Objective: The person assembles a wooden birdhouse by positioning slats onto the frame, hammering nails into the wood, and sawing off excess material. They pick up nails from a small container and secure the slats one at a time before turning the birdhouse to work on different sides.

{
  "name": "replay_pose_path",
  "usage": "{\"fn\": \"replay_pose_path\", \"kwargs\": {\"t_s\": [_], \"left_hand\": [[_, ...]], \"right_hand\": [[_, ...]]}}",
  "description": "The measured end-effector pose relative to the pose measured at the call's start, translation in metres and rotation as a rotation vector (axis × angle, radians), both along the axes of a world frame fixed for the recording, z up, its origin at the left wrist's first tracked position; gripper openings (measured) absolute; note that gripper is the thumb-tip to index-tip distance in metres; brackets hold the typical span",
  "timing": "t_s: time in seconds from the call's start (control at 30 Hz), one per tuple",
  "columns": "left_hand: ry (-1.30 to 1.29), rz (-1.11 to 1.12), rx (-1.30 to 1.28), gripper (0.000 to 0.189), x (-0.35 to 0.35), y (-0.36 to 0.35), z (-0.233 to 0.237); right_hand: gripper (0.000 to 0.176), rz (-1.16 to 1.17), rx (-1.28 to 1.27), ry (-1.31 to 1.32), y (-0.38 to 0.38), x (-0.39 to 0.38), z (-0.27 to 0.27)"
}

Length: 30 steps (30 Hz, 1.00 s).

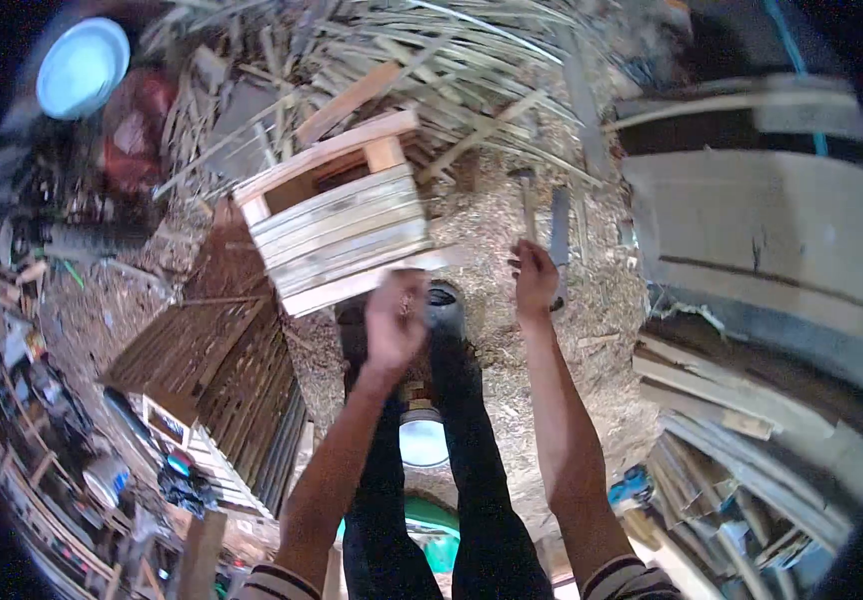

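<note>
A slatted wooden crate (342, 235) with an open slot near its top stands tilted before my feet. My left hand (397, 325), blurred, is closed at its lower right edge, by a small brown piece (409, 282). What the fingers hold, if anything, is hard to make out. To the right, my right hand (535, 280) reaches over the shavings with fingers bent and apart, at the handle end of a hammer (528, 205). Beside the hammer lies a handsaw (560, 230), its handle partly behind my right hand.
A second, dark slatted crate (212, 360) stands at the left. Loose wood strips (432, 80) are heaped at the back. Boards (712, 400) and a large pale panel (752, 220) line the right. A white basin (83, 68) is at the far left.
</note>
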<state>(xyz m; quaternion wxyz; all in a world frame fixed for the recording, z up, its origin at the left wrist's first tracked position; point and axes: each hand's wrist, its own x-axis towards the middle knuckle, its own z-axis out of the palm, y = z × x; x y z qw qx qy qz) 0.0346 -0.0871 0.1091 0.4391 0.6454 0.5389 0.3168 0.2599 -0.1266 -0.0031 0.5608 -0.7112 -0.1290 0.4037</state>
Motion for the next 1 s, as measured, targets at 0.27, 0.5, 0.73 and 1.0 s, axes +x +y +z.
{"fn": "replay_pose_path", "kwargs": {"t_s": [0.27, 0.5, 0.73, 1.0], "left_hand": [[0.125, -0.516, -0.383, 0.012, 0.181, -0.037, -0.172], [0.366, -0.33, -0.403, 0.03, 0.27, -0.033, -0.276], [-0.361, 0.08, -0.964, 0.017, 0.238, -0.022, -0.257], [-0.927, 0.129, -0.815, 0.018, 0.178, 0.005, -0.064]], "right_hand": [[0.016, 0.277, -0.34, 0.032, -0.145, 0.131, -0.142], [0.037, 0.697, -0.599, -0.792, -0.094, 0.106, -0.172], [0.027, 0.523, -0.464, -0.455, -0.105, 0.087, -0.08], [0.05, 0.651, -0.335, -0.126, -0.083, 0.064, 0.109]]}}
